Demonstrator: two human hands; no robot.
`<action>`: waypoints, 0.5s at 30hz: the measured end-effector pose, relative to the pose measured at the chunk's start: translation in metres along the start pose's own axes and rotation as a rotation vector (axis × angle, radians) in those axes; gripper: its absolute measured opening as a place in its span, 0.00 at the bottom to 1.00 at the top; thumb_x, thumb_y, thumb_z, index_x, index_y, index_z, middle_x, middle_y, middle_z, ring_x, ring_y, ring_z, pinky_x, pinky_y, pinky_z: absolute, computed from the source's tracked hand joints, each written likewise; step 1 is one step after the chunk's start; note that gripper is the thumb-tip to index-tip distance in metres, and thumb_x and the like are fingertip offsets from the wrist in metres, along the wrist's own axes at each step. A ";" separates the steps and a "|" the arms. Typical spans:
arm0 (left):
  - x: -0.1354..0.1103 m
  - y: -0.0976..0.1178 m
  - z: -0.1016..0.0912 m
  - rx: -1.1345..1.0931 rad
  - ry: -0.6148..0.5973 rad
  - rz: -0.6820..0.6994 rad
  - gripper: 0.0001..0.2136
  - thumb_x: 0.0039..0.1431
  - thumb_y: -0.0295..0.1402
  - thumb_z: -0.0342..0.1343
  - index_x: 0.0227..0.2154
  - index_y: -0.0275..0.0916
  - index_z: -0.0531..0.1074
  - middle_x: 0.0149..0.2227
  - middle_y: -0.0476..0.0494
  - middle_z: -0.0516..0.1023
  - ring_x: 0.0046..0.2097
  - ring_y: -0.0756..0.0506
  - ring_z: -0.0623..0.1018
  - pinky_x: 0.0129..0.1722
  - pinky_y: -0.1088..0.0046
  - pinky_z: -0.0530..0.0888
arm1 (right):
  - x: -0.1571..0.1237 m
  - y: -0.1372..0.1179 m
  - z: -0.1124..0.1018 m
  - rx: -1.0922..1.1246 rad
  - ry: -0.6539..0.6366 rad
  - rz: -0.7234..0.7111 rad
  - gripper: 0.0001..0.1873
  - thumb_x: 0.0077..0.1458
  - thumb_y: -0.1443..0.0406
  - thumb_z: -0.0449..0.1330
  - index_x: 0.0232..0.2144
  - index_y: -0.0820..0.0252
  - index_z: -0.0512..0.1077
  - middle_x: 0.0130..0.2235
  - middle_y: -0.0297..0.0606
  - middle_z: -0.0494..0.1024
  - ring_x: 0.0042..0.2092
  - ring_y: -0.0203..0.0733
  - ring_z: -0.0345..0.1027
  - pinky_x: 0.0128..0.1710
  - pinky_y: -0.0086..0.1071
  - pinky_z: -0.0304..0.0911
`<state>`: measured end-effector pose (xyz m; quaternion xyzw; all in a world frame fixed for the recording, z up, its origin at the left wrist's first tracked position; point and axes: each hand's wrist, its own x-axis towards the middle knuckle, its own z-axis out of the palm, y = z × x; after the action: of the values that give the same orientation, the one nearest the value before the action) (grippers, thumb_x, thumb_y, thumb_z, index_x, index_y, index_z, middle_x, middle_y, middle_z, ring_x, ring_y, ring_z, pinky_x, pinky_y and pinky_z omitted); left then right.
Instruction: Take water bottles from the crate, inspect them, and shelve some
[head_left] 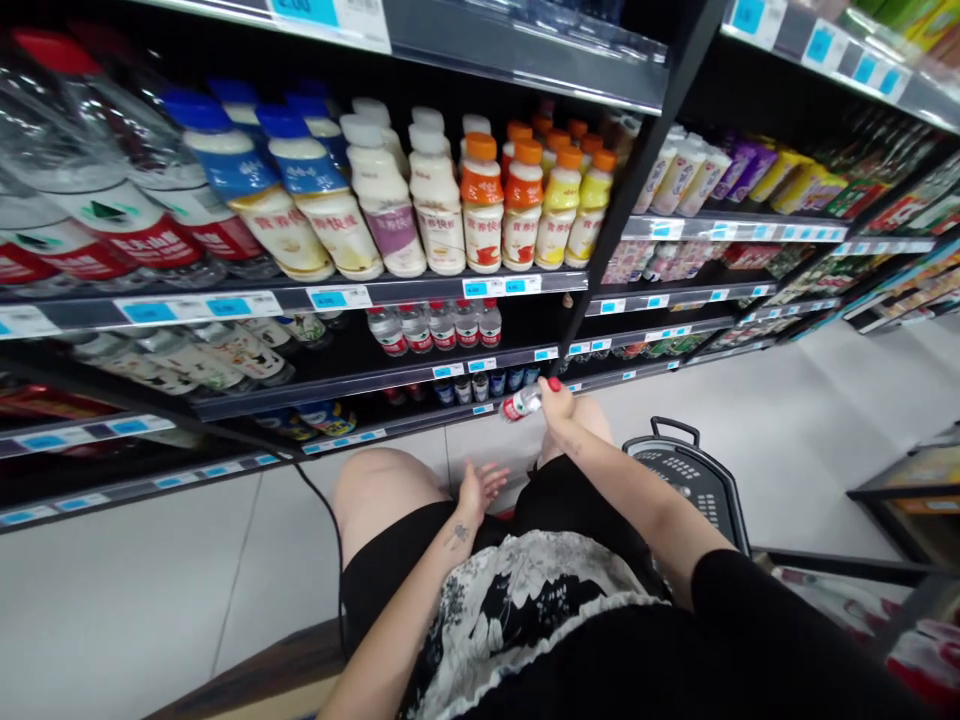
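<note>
My right hand [559, 405] is closed round a small clear water bottle [523, 403] with a red-and-white label and red cap, held on its side just in front of the lowest shelf [420, 418]. My left hand [480, 487] hangs open between my knees, fingers spread, holding nothing. I am crouched before a dark shop shelving unit. Small bottles of the same kind [439, 325] stand in a row one shelf higher.
Upper shelf holds tall milk-drink bottles [420, 200] with blue, white and orange caps; large water bottles [90, 200] at left. A black shopping basket [686, 470] sits on the pale floor by my right knee. More stocked shelves [787, 230] run off to the right.
</note>
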<state>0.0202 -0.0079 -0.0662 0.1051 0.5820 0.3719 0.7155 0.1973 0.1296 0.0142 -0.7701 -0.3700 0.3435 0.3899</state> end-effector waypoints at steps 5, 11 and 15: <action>0.012 -0.006 0.000 0.052 0.009 0.059 0.33 0.70 0.56 0.28 0.41 0.38 0.73 0.36 0.32 0.82 0.32 0.43 0.78 0.26 0.71 0.64 | 0.062 -0.066 0.017 -0.092 0.246 -0.195 0.14 0.59 0.53 0.60 0.32 0.56 0.77 0.34 0.39 0.81 0.40 0.45 0.72 0.41 0.31 0.63; 0.025 -0.012 0.023 0.145 -0.002 -0.025 0.35 0.66 0.61 0.33 0.33 0.36 0.75 0.29 0.32 0.80 0.28 0.41 0.75 0.24 0.69 0.62 | 0.114 -0.104 0.038 -0.245 0.268 -0.272 0.15 0.59 0.53 0.63 0.30 0.58 0.73 0.35 0.43 0.79 0.39 0.45 0.72 0.42 0.34 0.63; 0.036 -0.016 0.025 0.192 -0.013 -0.056 0.38 0.58 0.69 0.33 0.30 0.38 0.73 0.25 0.36 0.77 0.27 0.40 0.74 0.24 0.68 0.63 | 0.131 -0.107 0.051 -0.247 0.168 -0.375 0.14 0.50 0.60 0.71 0.28 0.58 0.70 0.35 0.37 0.76 0.38 0.39 0.69 0.41 0.30 0.60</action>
<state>0.0511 0.0116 -0.0947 0.1593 0.6132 0.2934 0.7159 0.1875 0.3025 0.0511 -0.7558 -0.5117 0.1519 0.3792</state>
